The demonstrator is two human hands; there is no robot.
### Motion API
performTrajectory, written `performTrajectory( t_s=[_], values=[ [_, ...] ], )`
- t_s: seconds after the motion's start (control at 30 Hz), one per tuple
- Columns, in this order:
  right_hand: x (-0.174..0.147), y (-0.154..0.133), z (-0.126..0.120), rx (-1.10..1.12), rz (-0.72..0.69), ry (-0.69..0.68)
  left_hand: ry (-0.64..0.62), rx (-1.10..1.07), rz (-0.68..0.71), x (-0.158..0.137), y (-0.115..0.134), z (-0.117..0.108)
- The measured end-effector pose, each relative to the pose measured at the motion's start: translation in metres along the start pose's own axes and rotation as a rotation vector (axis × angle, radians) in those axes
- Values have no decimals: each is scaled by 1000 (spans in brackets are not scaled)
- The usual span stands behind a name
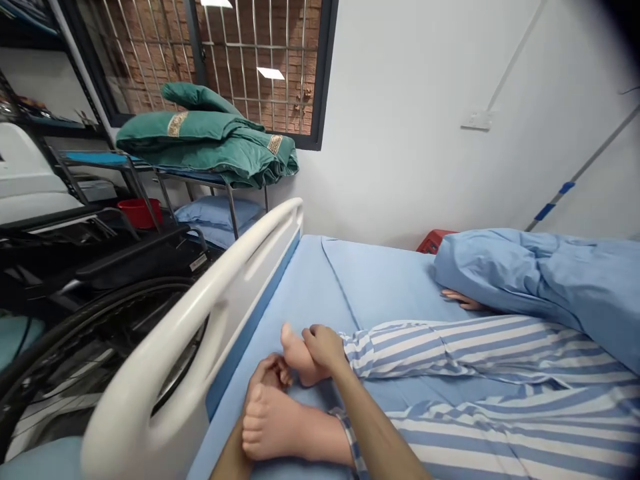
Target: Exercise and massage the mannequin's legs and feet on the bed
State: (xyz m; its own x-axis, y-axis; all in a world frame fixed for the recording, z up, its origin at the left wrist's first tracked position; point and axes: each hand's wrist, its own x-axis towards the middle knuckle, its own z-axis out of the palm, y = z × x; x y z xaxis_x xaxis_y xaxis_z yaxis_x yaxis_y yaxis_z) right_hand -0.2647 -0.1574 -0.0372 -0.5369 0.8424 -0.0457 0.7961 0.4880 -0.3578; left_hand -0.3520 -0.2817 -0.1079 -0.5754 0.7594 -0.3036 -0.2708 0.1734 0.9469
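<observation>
Two bare feet, smooth like a manikin's, rest at the end of a blue-sheeted bed [385,267] in the head view. My right hand [325,343] is closed around the ankle and top of the far foot [299,357]. My left hand [270,373] has its fingers curled against that foot's sole, partly hidden behind the near foot [277,423]. The near foot lies across my left forearm, toes to the left. Blue and white striped trousers [430,347] cover both legs.
A white bed end board [200,300] stands close on the left, with a wheelchair [125,293] beyond it. A blue quilt [540,273] covers the upper body; a hand [463,300] shows beneath. Green bedding [215,140] is piled below the barred window, near a red bucket [140,212].
</observation>
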Motion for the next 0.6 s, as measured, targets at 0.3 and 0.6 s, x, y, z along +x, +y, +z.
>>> performTrajectory(
  t_s=[0.3,0.6],
  values=[
    [-1,-1,3,58,29,120,-366,-171,-371,17,45,9],
    [-4,-2,2,104,41,162,-558,-334,44,8,77,-13]
  ],
)
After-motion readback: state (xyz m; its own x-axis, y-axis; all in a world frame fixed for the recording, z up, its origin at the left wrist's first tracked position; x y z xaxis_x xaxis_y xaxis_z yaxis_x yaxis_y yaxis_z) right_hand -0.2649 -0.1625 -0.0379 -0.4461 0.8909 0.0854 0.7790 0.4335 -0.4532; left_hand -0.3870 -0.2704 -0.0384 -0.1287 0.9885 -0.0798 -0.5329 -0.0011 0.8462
